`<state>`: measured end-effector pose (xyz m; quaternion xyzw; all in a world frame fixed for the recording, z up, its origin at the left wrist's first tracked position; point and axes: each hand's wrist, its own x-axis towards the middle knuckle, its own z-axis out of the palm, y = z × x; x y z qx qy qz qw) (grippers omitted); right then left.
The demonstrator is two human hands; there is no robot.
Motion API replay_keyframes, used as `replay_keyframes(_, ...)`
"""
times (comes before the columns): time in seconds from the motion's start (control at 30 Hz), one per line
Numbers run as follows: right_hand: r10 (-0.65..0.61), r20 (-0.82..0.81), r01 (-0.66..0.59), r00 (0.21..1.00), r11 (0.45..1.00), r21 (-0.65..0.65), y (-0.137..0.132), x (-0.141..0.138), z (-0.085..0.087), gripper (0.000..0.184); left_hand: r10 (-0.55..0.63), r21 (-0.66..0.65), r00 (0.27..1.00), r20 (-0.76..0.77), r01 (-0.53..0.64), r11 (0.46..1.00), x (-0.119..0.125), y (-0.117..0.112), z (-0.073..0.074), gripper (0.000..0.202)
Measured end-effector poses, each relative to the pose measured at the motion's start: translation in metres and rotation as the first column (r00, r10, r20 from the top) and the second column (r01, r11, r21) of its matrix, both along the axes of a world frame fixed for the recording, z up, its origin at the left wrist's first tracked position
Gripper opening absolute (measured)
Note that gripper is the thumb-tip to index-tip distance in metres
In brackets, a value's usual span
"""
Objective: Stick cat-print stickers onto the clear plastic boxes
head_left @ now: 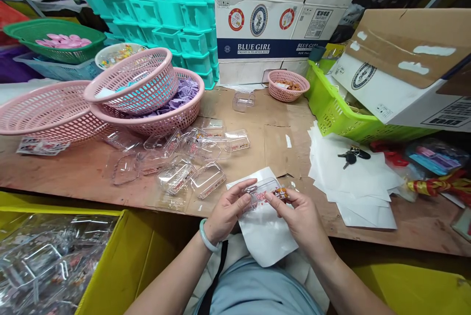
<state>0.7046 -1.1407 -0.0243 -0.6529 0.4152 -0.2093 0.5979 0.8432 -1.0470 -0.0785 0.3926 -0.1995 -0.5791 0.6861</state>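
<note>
My left hand (227, 212), with a pale green bangle on its wrist, and my right hand (296, 214) together pinch a small clear plastic case (262, 192) with red print and a small colourful charm at its right end. The case is held over a white paper bag (265, 234) that hangs past the table's front edge. Both hands are closed on the case, left at its left end, right at its right end. Several more clear cases (191, 158) lie scattered on the wooden table (84, 172) just beyond my left hand.
Pink baskets (51, 114) stack at the left, one holding purple pieces (184, 94). A stack of white paper bags (353, 182) with keys (351, 155) lies right, beside a green crate (331, 109). A yellow bin (121, 261) of clear cases sits lower left. Cardboard boxes and teal crates stand behind.
</note>
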Motion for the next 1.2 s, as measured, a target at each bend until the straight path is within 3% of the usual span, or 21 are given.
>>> replay_keyframes(0.43,0.003,-0.024,-0.004,1.000,0.999,-0.038,-0.002,0.002,-0.009,0.037,0.019,0.014,1.000,0.022,-0.020,1.000,-0.001,0.000,0.001,0.038)
replay_keyframes(0.6,-0.023,-0.080,0.007,0.997,0.981,-0.194,-0.004,0.003,-0.014,0.036,0.074,0.078,0.996,0.055,-0.078,0.994,-0.008,-0.006,0.006,0.039)
replay_keyframes(0.7,-0.046,-0.148,-0.028,0.988,0.888,-0.459,-0.001,0.005,-0.013,0.036,0.150,0.117,0.985,0.086,-0.160,0.980,-0.013,-0.011,0.009,0.038)
replay_keyframes(0.8,-0.067,-0.175,-0.082,0.982,0.685,-0.724,0.001,0.005,-0.014,0.037,0.171,0.118,0.979,0.108,-0.184,0.976,-0.015,-0.012,0.010,0.037)
replay_keyframes(0.87,-0.073,-0.153,-0.080,0.985,0.596,-0.799,-0.002,0.003,-0.018,0.030,0.172,0.122,0.979,0.109,-0.185,0.975,-0.015,-0.011,0.010,0.036)
replay_keyframes(0.9,-0.099,-0.131,-0.049,0.986,0.584,-0.811,-0.006,0.001,-0.021,0.026,0.175,0.125,0.979,0.108,-0.188,0.974,-0.015,-0.010,0.010,0.035)
replay_keyframes(0.97,-0.197,-0.076,0.064,0.977,0.622,-0.780,-0.016,-0.004,-0.027,0.021,0.183,0.123,0.978,0.101,-0.194,0.973,-0.016,-0.009,0.011,0.035)
replay_keyframes(1.07,-0.292,0.049,0.265,0.955,0.768,-0.583,-0.028,-0.011,-0.032,0.029,0.177,0.089,0.978,0.105,-0.187,0.978,-0.019,-0.008,0.013,0.037)
replay_keyframes(1.13,-0.224,0.094,0.243,0.970,0.864,-0.441,-0.029,-0.011,-0.031,0.051,0.188,0.047,0.971,0.149,-0.197,0.979,-0.021,-0.009,0.016,0.037)
replay_keyframes(1.2,-0.078,0.086,0.103,0.993,0.934,-0.342,-0.024,-0.008,-0.026,0.060,0.218,-0.032,0.954,0.203,-0.216,0.976,-0.022,-0.007,0.021,0.035)
